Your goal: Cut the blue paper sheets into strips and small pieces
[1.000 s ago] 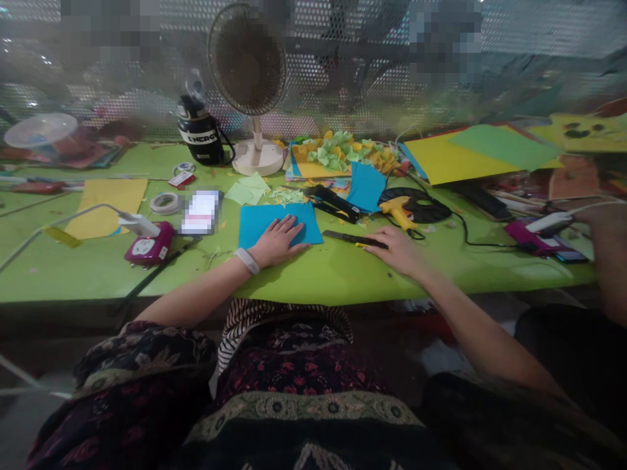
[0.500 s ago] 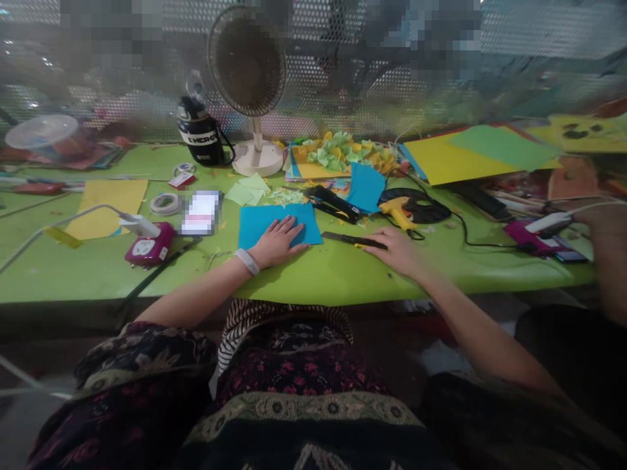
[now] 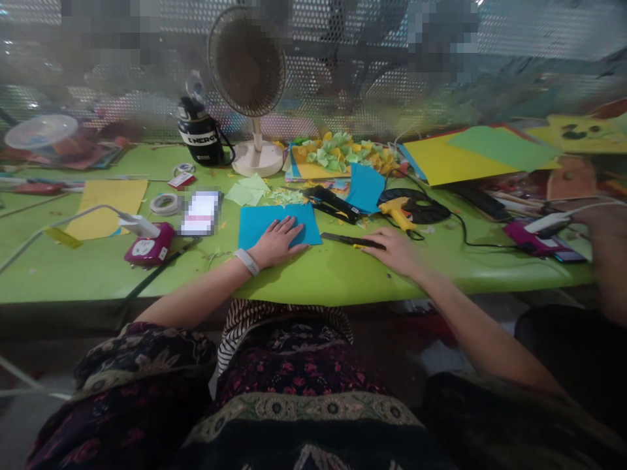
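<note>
Blue paper pressed flat, knife at the fingertips

I'm reading this from the head camera. The left hand (image 3: 278, 243) lies open and flat on a blue paper sheet (image 3: 259, 225), which sits near the middle of the surface's (image 3: 313, 281) front edge. The right hand (image 3: 399, 253) rests low, its fingertips (image 3: 378, 243) on the end of a yellow-and-black utility knife (image 3: 345, 240) just right of the sheet; I can't tell whether it's gripped. I judge some cutting done: a heap of yellow and green paper pieces (image 3: 343, 153) sits at the back edge, and pale green scraps (image 3: 281, 196) lie just behind the blue sheet. Left over are that sheet, which looks whole, and large yellow and green sheets (image 3: 455, 156) toward the back right corner. A black flask (image 3: 198, 136) shows "NERG"; its other letters are unclear.
</note>
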Demonstrator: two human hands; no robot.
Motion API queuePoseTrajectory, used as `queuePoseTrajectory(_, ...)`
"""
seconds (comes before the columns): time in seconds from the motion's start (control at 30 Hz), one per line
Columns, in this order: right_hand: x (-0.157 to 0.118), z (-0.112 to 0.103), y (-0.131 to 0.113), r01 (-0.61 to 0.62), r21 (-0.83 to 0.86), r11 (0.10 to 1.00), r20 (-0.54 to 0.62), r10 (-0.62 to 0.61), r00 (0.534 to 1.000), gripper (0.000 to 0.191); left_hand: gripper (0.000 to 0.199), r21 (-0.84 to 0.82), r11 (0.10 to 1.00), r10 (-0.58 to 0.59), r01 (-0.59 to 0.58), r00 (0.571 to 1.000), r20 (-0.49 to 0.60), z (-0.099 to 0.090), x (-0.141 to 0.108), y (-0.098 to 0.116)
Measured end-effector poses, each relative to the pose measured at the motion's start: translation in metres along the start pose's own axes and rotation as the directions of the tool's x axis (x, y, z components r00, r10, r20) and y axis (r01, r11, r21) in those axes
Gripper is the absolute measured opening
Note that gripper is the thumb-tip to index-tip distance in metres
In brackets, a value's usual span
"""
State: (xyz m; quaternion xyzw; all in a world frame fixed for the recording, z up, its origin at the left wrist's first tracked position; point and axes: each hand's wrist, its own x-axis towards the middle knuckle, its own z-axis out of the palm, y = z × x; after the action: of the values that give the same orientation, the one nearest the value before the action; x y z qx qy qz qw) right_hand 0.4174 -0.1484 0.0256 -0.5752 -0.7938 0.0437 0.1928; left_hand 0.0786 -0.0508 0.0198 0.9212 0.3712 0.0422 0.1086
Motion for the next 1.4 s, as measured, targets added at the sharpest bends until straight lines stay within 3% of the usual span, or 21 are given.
queuePoseTrajectory(1.07, -0.002, 0.002, -0.004, 0.023, 0.015, 1.000, -0.024, -0.023, 0.999, 0.034, 0.080, 0.008, 1.000, -0.006, 0.006, 1.000, -0.007, -0.001, -0.001, 0.002)
queuePoseTrajectory(1.4, -0.002, 0.005, -0.006, 0.055, 0.018, 0.998, -0.041, -0.055, 0.998, 0.035, 0.069, 0.032, 0.999, -0.010, 0.009, 1.000, 0.012, -0.004, 0.001, 0.003)
